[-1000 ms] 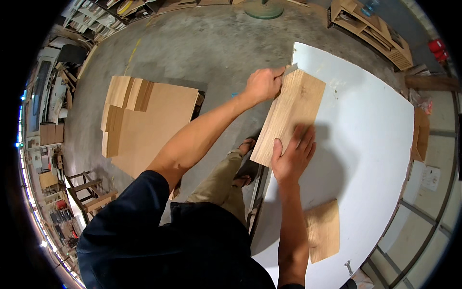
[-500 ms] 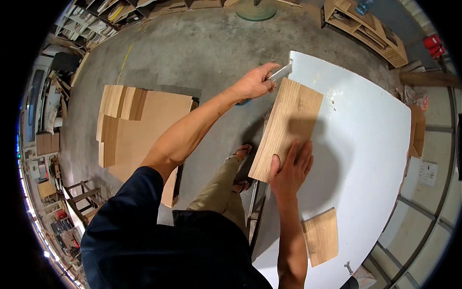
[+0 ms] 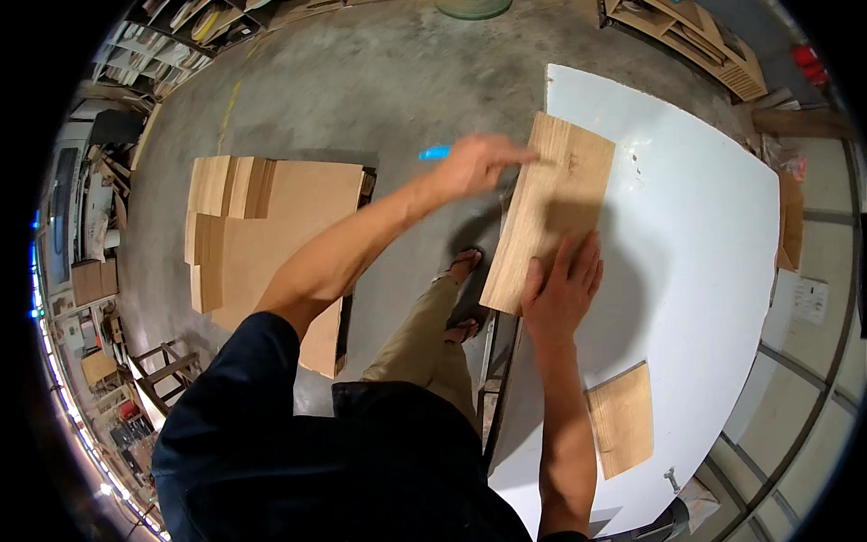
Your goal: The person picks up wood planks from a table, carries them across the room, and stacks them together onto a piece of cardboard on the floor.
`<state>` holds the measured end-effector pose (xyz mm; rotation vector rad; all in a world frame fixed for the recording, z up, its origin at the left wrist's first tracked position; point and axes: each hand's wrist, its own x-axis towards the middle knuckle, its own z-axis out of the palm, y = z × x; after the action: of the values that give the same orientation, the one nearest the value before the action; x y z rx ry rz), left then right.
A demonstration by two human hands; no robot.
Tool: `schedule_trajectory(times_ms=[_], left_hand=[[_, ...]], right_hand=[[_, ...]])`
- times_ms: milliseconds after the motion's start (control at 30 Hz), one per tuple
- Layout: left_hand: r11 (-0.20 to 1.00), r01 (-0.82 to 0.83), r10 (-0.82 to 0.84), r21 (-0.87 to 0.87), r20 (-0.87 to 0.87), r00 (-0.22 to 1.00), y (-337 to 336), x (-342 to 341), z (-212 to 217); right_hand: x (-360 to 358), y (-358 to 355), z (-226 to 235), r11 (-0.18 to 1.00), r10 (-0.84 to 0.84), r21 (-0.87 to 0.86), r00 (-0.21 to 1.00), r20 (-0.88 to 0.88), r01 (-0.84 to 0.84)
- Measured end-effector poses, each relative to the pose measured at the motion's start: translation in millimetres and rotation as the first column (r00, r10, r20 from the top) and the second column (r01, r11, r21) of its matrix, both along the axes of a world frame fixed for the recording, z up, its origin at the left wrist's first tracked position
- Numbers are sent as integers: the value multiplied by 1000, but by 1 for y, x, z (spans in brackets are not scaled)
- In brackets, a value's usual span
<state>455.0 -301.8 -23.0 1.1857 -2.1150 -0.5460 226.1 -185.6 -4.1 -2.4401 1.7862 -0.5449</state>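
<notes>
In my left hand (image 3: 477,166), at the board's far left edge, is a flat metal tool with a blue handle (image 3: 434,153). The handle sticks out behind my closed fingers; motion blurs the hand, and the blade hardly shows. A wood-grain board (image 3: 562,185) lies on the white tabletop (image 3: 695,271), its near corner reaching past the table's left edge. My right hand (image 3: 564,289) lies flat on the board's near right side, thumb and fingers apart. Closer to me on the tabletop rests a smaller wood-grain piece (image 3: 623,423).
Left of me, a low stack of brown panels (image 3: 280,235) carries several wood-grain strips (image 3: 212,185). A small metal fitting (image 3: 672,479) sits near the tabletop's right edge. A wooden cabinet (image 3: 691,45) stands at the far right, and shelves (image 3: 172,50) at the far left.
My left hand has moved nearer along the board's edge, and the tool's blue handle now shows. The whole view has shifted slightly. My right hand stays on the board.
</notes>
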Motion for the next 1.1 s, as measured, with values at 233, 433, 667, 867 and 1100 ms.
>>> schedule_trajectory(times_ms=[233,433,667,867,1100], left_hand=[[794,529,-569,299,59,820,232,-13,13],[634,-18,601,773,-478,641,153,-30,17],[381,237,726,894,-447,523,107,-40,20],[433,197,647,879,-456,611,112,-36,12],[623,93,464,777,-463,755,112,-40,37]], right_hand=[[-2,2,-3,1000,-26,-1,1000,14,26],[-1,2,-6,999,-42,-3,999,10,42],[-14,0,-17,999,-47,-5,964,263,50],[-29,-10,-6,982,-184,114,876,446,149],[-58,-54,73,774,-569,594,169,805,-219]])
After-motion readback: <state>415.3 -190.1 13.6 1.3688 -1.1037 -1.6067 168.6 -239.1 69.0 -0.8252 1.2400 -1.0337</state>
